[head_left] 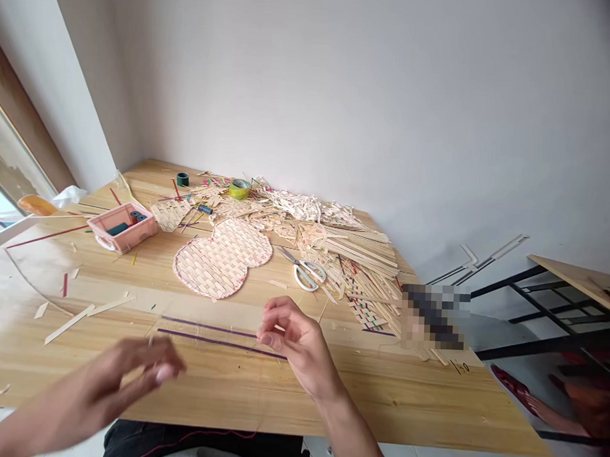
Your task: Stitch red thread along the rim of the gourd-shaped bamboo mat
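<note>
Left fingers (166, 373) blurred, thread (228, 432) faint, purple strips (206, 340) partly covered

Two narrow, straight, dark-purple strips (221, 343) lie flat and nearly parallel on the wooden tabletop (409, 405), apart, right ends at the hand. A thin reddish thread (212, 431) trails slack below the near edge.

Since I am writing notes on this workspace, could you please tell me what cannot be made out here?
All in the head view:
- Left hand: blurred; whether its fingertips pinch anything is unclear.
- Purple strips: the right hand covers their right ends.
- Reddish thread: too thin to trace reliably upward.
- Pixelated patch: pixelation hides what lies there.
- Another person's foot: the leg beyond is lost in shadow.
</note>
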`<act>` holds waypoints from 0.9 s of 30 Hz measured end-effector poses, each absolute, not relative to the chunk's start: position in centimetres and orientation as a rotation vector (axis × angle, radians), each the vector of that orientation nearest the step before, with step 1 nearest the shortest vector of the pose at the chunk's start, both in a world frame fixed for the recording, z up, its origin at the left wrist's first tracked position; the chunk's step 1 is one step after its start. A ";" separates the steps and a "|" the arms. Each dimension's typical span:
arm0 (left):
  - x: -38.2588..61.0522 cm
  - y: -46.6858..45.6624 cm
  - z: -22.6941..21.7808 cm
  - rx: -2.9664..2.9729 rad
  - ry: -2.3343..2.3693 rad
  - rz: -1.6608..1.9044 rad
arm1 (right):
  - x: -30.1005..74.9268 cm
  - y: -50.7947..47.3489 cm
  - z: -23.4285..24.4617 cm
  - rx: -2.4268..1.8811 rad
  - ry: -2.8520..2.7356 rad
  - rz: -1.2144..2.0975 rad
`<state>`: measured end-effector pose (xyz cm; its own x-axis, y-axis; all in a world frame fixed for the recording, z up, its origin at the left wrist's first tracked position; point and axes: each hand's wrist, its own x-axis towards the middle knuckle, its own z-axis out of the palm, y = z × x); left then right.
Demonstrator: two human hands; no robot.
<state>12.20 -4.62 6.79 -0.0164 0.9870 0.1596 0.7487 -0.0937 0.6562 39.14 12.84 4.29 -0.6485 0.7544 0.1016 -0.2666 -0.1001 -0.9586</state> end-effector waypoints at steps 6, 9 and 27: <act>12.4 10.6 5.2 2.053 1.789 0.910 | 38.4 19.2 5.6 -0.584 -1.865 1.733; 13.1 14.8 2.1 2.073 1.826 0.898 | 38.8 22.5 3.7 -0.723 -2.012 1.736; 14.0 15.8 0.5 1.908 1.837 0.827 | 40.0 23.4 -0.3 -0.755 -2.105 1.297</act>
<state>14.01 15.83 0.49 -0.0192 0.9872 0.1585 0.7734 -0.0858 0.6281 39.97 23.43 -0.35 -0.6912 0.7049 0.1595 0.1745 0.3770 -0.9096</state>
